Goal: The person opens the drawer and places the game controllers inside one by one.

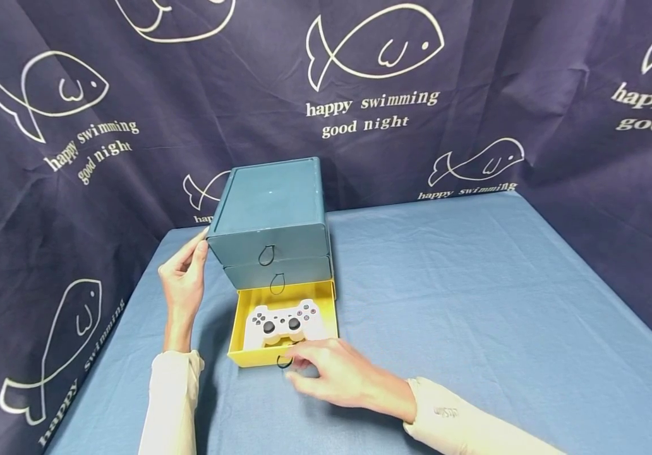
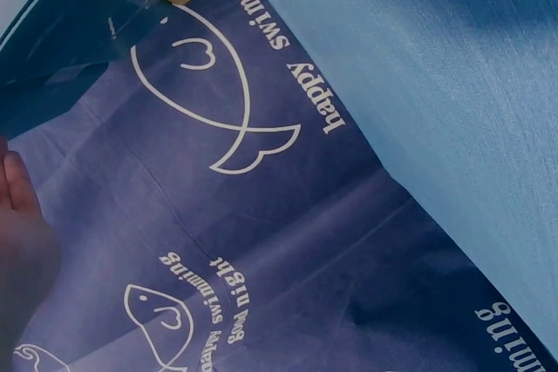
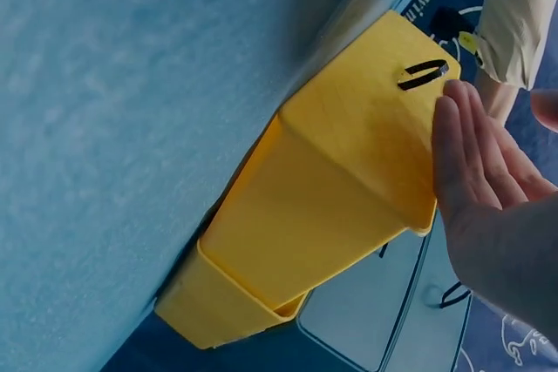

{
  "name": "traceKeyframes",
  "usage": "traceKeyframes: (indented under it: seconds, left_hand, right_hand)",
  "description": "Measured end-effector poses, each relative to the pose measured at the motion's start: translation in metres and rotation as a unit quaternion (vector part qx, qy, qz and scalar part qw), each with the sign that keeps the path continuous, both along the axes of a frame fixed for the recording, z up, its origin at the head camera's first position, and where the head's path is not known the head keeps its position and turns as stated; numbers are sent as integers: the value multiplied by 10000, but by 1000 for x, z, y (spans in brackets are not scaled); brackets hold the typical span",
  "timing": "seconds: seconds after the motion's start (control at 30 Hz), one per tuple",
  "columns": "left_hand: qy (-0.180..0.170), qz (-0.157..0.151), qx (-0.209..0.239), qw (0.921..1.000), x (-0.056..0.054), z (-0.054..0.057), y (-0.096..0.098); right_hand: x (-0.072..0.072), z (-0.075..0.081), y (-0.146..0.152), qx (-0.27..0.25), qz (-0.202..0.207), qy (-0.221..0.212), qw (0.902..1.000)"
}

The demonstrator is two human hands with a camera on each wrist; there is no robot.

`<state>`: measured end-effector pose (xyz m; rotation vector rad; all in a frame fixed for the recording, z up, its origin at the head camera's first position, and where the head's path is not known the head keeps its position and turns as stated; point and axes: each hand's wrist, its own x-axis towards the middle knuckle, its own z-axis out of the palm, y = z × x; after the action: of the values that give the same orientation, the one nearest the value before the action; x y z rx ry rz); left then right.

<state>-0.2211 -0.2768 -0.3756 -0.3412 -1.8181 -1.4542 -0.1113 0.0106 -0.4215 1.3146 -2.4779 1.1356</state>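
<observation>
A three-tier drawer cabinet (image 1: 271, 196) has two teal tiers above a yellow one. Pulled out at the bottom, the yellow drawer (image 1: 254, 359) carries a white game controller (image 1: 314, 323) lying face up. My left hand (image 1: 184, 278) touches the cabinet's upper front-left corner, fingers along its side; the left wrist view shows only part of that hand at its edge. At the yellow drawer's front is my right hand (image 1: 340, 373), beside the black loop pull (image 3: 423, 74). Its fingers (image 3: 475, 150) look straight in the right wrist view and meet the front panel's top edge.
Black loop pulls (image 1: 266, 255) hang on both teal drawers, which are closed. Blue cloth (image 1: 445, 303) covers the table. A dark blue curtain (image 1: 280, 107) with white fish drawings and lettering stands behind the cabinet and along the sides.
</observation>
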Motion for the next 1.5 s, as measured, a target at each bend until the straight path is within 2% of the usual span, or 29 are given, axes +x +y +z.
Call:
traceKeyframes:
  seconds: [0.17, 0.53, 0.93, 1.27, 1.5]
  left_hand:
    - [-7, 37, -22, 10000, 0, -1, -1]
    - [-86, -2, -12, 10000, 2, 1, 0]
    - [16, -45, 1, 10000, 2, 2, 1]
    - [-7, -55, 48, 10000, 2, 2, 2]
    - [-26, -68, 44, 10000, 2, 1, 1]
  right_hand:
    - [0, 1, -3, 436, -9, -388, 9983]
    - [-2, -1, -8, 640, 28, -749, 9951]
    - [-5, -4, -13, 980, 100, -692, 9927]
    - [-8, -3, -16, 985, 232, -573, 9932]
    - [-11, -3, -16, 1016, 315, -653, 9922]
